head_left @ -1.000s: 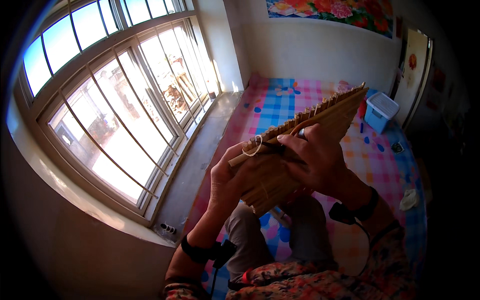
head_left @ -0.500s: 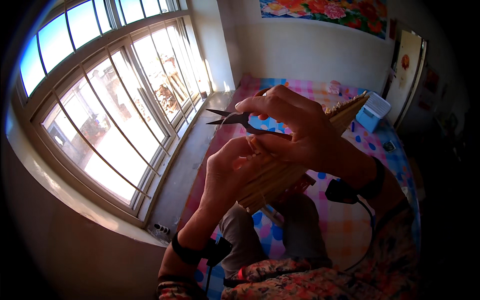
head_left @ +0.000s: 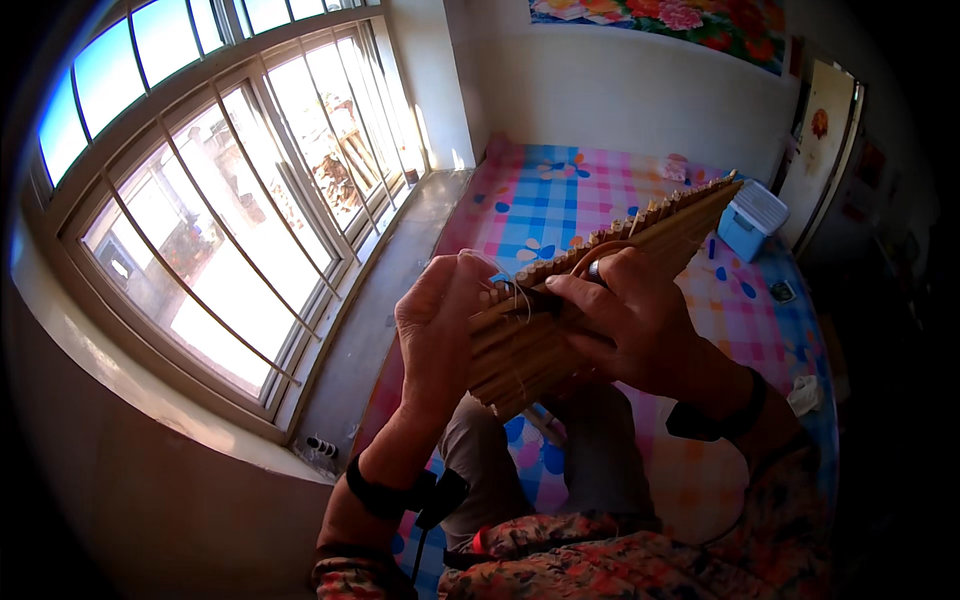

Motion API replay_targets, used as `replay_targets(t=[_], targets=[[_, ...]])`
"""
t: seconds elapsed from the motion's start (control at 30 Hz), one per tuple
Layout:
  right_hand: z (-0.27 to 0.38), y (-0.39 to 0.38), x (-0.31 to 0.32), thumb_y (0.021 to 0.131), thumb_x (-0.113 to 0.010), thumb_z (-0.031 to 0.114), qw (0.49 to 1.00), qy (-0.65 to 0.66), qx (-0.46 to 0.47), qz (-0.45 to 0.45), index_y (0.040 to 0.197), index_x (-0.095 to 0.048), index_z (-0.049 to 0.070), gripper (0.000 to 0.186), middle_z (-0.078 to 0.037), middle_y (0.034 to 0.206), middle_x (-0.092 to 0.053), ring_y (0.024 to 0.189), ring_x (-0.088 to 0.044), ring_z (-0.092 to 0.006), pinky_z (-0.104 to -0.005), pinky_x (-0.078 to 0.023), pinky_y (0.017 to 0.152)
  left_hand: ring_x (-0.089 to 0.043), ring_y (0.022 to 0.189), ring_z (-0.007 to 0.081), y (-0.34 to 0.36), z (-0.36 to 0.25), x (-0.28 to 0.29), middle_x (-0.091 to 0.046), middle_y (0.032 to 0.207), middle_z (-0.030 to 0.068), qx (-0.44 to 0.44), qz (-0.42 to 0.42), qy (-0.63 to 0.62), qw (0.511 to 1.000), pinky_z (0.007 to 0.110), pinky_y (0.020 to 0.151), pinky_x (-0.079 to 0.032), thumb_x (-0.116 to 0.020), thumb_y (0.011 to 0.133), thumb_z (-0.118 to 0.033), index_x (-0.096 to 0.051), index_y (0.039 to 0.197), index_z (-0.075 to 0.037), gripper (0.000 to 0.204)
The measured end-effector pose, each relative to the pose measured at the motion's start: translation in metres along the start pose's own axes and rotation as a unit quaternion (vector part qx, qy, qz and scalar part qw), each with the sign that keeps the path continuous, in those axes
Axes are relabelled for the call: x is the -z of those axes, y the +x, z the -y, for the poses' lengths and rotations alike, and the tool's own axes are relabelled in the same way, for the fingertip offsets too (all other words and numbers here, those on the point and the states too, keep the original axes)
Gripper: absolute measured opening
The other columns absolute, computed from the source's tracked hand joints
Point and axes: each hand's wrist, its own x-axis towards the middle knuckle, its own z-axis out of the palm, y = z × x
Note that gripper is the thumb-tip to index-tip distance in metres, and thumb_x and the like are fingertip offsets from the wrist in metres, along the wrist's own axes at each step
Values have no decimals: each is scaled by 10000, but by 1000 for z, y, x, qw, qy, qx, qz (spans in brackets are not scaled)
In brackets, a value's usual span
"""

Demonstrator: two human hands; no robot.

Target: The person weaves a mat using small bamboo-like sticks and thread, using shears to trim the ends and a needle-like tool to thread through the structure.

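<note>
A panel of straw-coloured stalks (head_left: 530, 362), bound side by side, is held slanting over my lap, with cut ends along its upper edge. My left hand (head_left: 438, 325) is closed at its left end. A pale thread (head_left: 516, 290) loops from my left fingertips down over the stalk ends, and the hand appears to pinch it. My right hand (head_left: 640, 325) is closed around the scissors (head_left: 600, 252) against the panel's face. Their brownish handle loop shows above my fingers. The dark blades lie low by the stalk ends near the thread, mostly hidden.
Below lies a bed with a colourful checked cover (head_left: 560, 200). A blue box with a white lid (head_left: 752, 222) stands at the right. A crumpled white cloth (head_left: 803, 395) lies near the right edge. A barred window (head_left: 230, 230) and its sill (head_left: 400, 260) run along the left.
My right hand has come down with the scissors from above the panel to its stalk ends. The panel's upper edge and the thread now show. My left hand has shifted slightly up and left.
</note>
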Motion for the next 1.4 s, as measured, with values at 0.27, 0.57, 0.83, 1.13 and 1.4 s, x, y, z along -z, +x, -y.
replay_targets(t=[0.27, 0.57, 0.83, 1.13, 1.4], targets=[[2, -1, -9, 691, -732, 77, 998, -54, -13, -21, 1072, -641, 14, 397, -107, 845, -499, 788, -537, -277, -399, -481, 703, -566, 734, 63, 6, 10, 7, -593, 787, 15, -8, -51, -55, 997, 221, 662, -465, -467, 1027, -270, -610, 922, -16, 310], [-4, 2, -1, 706, -711, 58, 998, -51, -13, 34, 1079, -652, 8, 381, -106, 840, -493, 803, -543, -271, -394, -484, 711, -603, 725, 107, 5, 13, 3, -631, 810, 70, -38, -57, -46, 997, 239, 675, -492, -407, 1034, -383, -589, 989, 1, 427], [-9, 7, -1, 692, -700, 38, 997, -69, 5, 25, 1062, -656, 13, 374, -103, 834, -498, 796, -548, -269, -392, -484, 706, -619, 755, 99, 8, 12, 7, -659, 822, 57, -28, -34, -52, 998, 236, 704, -496, -440, 1025, -373, -603, 1009, -8, 400], [-13, 11, -1, 717, -686, 51, 994, -101, 39, 30, 1045, -661, 13, 332, -99, 828, -504, 792, -552, -261, -390, -482, 712, -625, 762, 98, 10, 13, 9, -663, 825, 49, -39, -31, -35, 998, 233, 703, -495, -450, 1019, -385, -614, 1010, -18, 402], [-10, 10, -13, 702, -698, 46, 998, -39, 19, 33, 1036, -662, 3, 338, -106, 835, -517, 784, -556, -260, -386, -485, 679, -623, 771, 98, 11, 16, 9, -660, 835, 46, -39, -20, -67, 997, 229, 700, -491, -461, 1018, -375, -605, 1015, -8, 395]])
